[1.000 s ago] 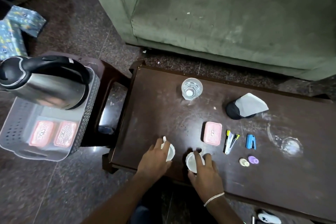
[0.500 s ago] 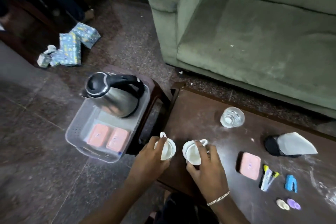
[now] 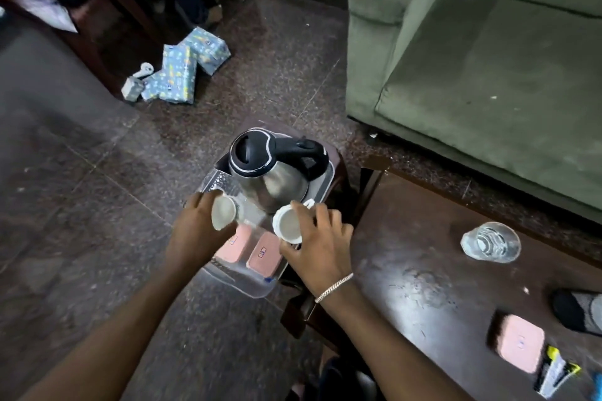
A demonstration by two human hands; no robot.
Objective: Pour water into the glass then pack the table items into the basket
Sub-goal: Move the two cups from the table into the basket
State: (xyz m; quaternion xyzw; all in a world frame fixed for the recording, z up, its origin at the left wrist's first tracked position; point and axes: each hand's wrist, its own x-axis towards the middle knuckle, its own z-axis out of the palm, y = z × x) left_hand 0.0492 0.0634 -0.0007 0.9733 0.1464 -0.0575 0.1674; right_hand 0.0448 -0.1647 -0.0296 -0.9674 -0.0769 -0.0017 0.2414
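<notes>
Basket (image 3: 260, 290) partly hidden by hands, sock (image 3: 580, 309) cut off right

A clear plastic basket (image 3: 260, 286) holds a steel kettle with black lid (image 3: 267, 169) and two pink lidded boxes (image 3: 250, 251). Two white ceramic cups (image 3: 286, 225) hang tilted above it. A clear water glass (image 3: 492, 242) stands upright on the dark wooden table (image 3: 423, 270).
</notes>
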